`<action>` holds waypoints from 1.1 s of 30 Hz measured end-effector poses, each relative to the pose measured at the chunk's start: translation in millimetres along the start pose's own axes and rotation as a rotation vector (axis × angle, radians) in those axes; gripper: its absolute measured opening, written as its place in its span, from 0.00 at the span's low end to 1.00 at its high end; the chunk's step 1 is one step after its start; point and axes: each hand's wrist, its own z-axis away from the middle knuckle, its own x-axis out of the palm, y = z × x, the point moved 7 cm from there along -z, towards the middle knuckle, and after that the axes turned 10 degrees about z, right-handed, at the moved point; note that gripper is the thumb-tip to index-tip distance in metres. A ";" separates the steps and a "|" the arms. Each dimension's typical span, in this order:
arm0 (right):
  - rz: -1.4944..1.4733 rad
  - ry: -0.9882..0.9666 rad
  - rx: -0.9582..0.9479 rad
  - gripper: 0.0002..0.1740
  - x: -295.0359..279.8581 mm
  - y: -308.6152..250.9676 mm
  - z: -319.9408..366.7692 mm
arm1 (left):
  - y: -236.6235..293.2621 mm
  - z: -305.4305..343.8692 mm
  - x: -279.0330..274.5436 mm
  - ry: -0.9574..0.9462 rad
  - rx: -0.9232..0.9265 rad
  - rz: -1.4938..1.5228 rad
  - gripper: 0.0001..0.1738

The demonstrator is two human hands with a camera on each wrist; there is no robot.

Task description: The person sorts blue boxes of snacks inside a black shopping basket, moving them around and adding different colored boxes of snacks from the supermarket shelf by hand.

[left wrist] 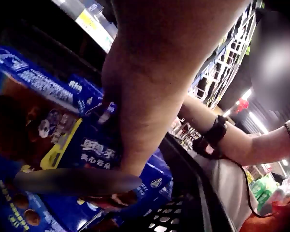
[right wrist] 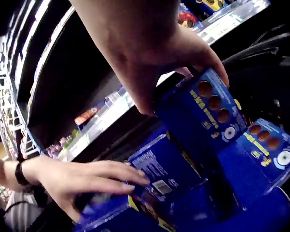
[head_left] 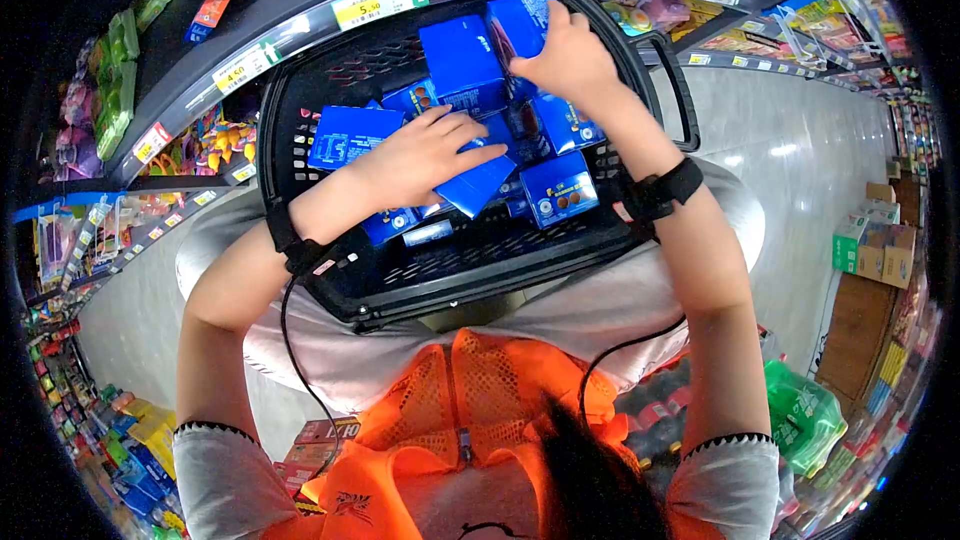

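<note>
In the head view, the left hand (head_left: 415,160) lies palm down over blue boxes (head_left: 475,182) in a black basket (head_left: 430,285), its fingers spread and nearly straight. The right wrist view shows those left-hand fingers (right wrist: 108,178) extended across box tops; what its thumb touches is unclear. At the basket's far right, the right hand (head_left: 572,55) grips an upright blue box (head_left: 518,30), thumb on one side and fingers on the other. In the right wrist view, the right hand (right wrist: 183,63) spans that box (right wrist: 200,116). Several more boxes (head_left: 558,190) lie tilted around both hands.
A shelf edge with price labels (head_left: 380,5) curves behind the basket. The basket's handle (head_left: 680,90) stands out at its right side. Green bottles (head_left: 802,420) and cartons (head_left: 875,245) stand at the right, and hanging goods (head_left: 215,140) are at the left.
</note>
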 end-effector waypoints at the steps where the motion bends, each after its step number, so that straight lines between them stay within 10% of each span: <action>1: 0.009 0.004 0.026 0.51 -8.0 4.0 -2.1 | -2.2 0.1 -0.5 0.011 -0.017 -0.038 0.50; 13: -0.540 -0.151 -0.355 0.36 -76.9 6.0 45.5 | -55.3 46.3 -21.3 0.046 -0.515 -0.017 0.49; 22: -0.492 -0.058 -0.807 0.37 -59.7 -53.4 92.7 | -59.5 43.7 -25.7 0.170 -0.357 -0.023 0.47; 29: -0.798 0.098 -0.383 0.34 -84.2 -4.1 46.6 | -38.2 33.1 -64.3 0.188 -0.274 0.050 0.40; 33: -0.928 0.145 -0.263 0.30 -79.4 18.0 31.4 | -38.0 59.1 -95.9 0.233 -0.634 0.115 0.38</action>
